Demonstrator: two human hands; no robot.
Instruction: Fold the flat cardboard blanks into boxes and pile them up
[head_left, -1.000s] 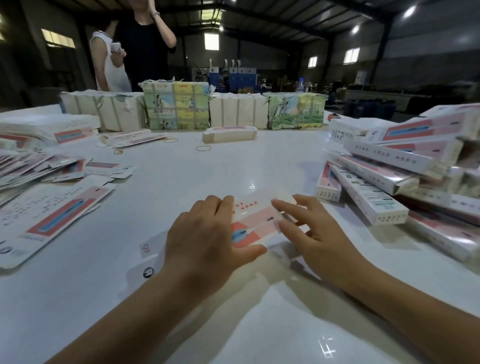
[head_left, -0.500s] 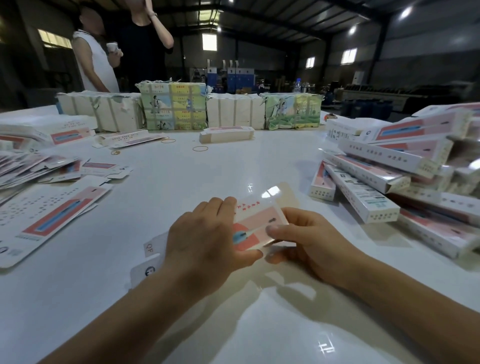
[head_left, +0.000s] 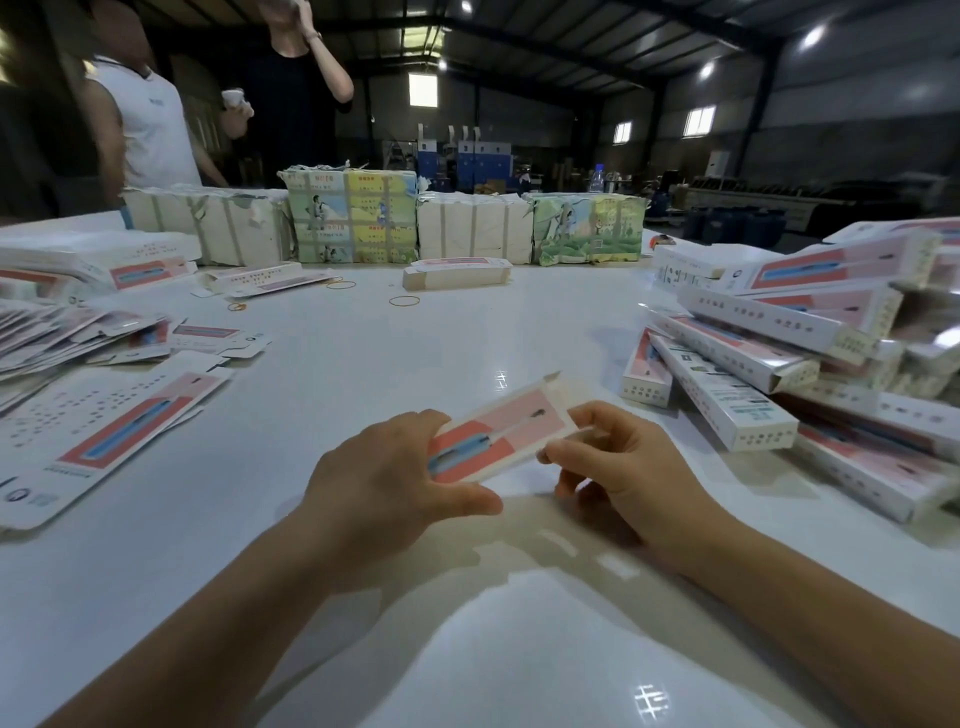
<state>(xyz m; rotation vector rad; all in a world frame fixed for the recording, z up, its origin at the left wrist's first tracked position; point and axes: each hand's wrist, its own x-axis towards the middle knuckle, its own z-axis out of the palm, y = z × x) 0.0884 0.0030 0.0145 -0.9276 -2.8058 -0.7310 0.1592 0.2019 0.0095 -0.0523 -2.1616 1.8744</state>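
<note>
Head view: both hands, left hand (head_left: 384, 483) and right hand (head_left: 623, 467), grip a box (head_left: 498, 431) over a glossy white table (head_left: 363, 374) in a dim warehouse.

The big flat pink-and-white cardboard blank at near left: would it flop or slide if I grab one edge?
The flat pink-and-white cardboard blank looks thin and long, so it would probably sag when lifted by one edge. The glossy white table suggests it would slide easily. Its loose flaps might catch neighbouring blanks.
</note>
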